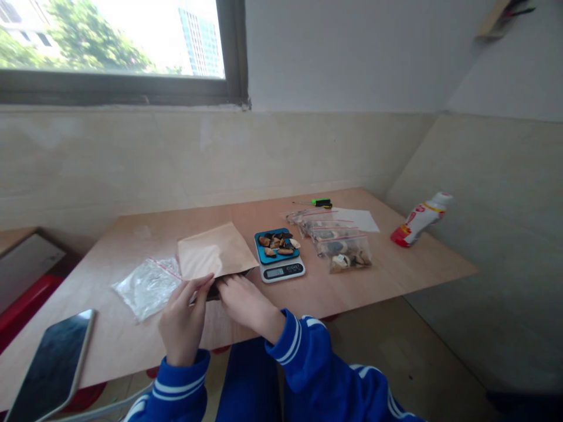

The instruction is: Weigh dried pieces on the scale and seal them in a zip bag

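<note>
My left hand (pixel 185 316) pinches the near edge of a brown paper bag (pixel 215 252), which lies on the table with its mouth toward me. My right hand (pixel 244 302) reaches into that mouth, so its fingers are hidden inside. Just right of the bag stands a small white kitchen scale (pixel 282 271) with a display and buttons. On its blue tray (pixel 263 253) sit several brown and dark dried pieces (pixel 276 242), which look like sliced mushroom or peel.
Several filled zip bags (pixel 349 255) lie in a row at the right, near white paper (pixel 358 220) and a screwdriver (pixel 321 202). A red-and-white bottle (pixel 417 221) stands at far right. Left are clear empty zip bags (pixel 147 287) and a tablet or phone (pixel 53 363).
</note>
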### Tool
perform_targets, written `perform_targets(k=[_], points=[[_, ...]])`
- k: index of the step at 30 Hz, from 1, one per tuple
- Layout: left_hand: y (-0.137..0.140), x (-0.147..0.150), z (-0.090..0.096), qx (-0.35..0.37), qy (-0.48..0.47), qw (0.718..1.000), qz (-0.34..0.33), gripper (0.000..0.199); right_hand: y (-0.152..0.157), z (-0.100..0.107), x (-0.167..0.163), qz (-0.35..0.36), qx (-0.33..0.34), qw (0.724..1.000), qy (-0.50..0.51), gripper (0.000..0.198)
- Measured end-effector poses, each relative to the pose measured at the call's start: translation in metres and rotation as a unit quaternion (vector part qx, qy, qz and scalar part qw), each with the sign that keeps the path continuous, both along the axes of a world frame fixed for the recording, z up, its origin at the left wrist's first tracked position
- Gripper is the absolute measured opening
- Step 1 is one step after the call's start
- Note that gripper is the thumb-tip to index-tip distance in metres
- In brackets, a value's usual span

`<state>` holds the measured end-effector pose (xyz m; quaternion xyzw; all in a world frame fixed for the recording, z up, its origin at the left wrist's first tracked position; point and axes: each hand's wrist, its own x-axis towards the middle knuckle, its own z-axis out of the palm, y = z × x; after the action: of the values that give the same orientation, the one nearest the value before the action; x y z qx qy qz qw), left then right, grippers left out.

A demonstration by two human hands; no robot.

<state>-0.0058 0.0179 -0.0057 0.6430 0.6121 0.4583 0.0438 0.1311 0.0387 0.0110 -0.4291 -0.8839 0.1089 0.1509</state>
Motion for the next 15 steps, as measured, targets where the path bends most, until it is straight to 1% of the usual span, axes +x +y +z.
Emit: perform_targets(k=[3,5,8,10,12,14,15], points=[[0.014,-0.005,-0.006,-0.045,0.011,0.999,0.009,0.021,-0.01,0.002,0.008,0.041,0.004,0.997,0.069,0.033],[0.021,-0.008,-0.011,-0.086,0.022,0.996,0.0,0.023,-0.019,0.006,0.017,0.06,-0.025,0.992,0.109,0.032],[0.027,-0.014,-0.022,-0.128,0.057,0.99,-0.032,0.026,-0.03,0.012,0.033,0.058,-0.094,0.983,0.148,0.03],[0.026,-0.02,-0.028,-0.131,0.07,0.987,-0.063,0.028,-0.036,0.014,0.043,0.048,-0.133,0.975,0.172,0.029],[0.024,-0.027,-0.032,-0.115,0.074,0.988,-0.069,0.029,-0.04,0.014,0.051,0.035,-0.159,0.967,0.196,0.029],[0.024,-0.038,-0.036,-0.089,0.08,0.992,-0.032,0.03,-0.044,0.013,0.057,0.018,-0.178,0.961,0.211,0.029],[0.025,-0.044,-0.038,-0.08,0.084,0.993,-0.001,0.031,-0.045,0.013,0.059,0.008,-0.188,0.958,0.216,0.03]])
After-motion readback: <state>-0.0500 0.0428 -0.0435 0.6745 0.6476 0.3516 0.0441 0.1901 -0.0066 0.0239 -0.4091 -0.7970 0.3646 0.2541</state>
